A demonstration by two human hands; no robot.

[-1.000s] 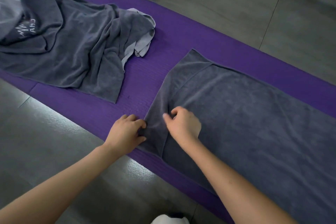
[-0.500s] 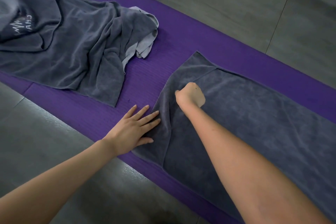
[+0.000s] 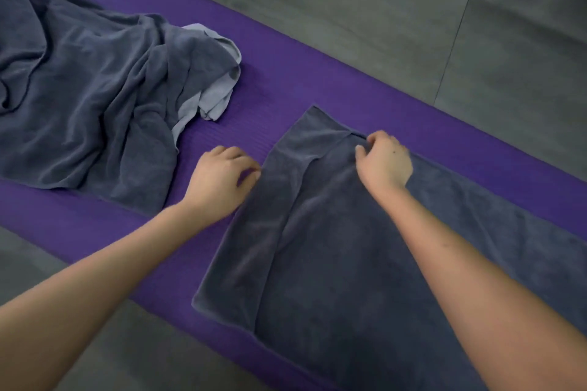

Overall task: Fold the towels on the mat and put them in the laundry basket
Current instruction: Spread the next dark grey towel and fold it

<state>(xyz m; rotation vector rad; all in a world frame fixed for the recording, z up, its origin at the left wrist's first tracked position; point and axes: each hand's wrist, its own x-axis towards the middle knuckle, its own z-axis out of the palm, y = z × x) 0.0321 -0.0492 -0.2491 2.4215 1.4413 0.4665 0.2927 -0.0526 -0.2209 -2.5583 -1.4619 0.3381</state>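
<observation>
Towel (image 3: 349, 263), dark grey, lay flat along the purple mat (image 3: 286, 79) in front of me, its left end turned over in a narrow flap. My right hand (image 3: 386, 163) was at the far edge, forearm stretched over the cloth, thumb and forefinger curled and pinching the fold there. My left hand (image 3: 222, 181) was over the mat at the towel's left edge, fingers curled under, thumb tip touching the hem; whether it gripped the cloth I could not tell. Further left a crumpled heap of towels (image 3: 79, 89) lay on the same mat, apart from mine
</observation>
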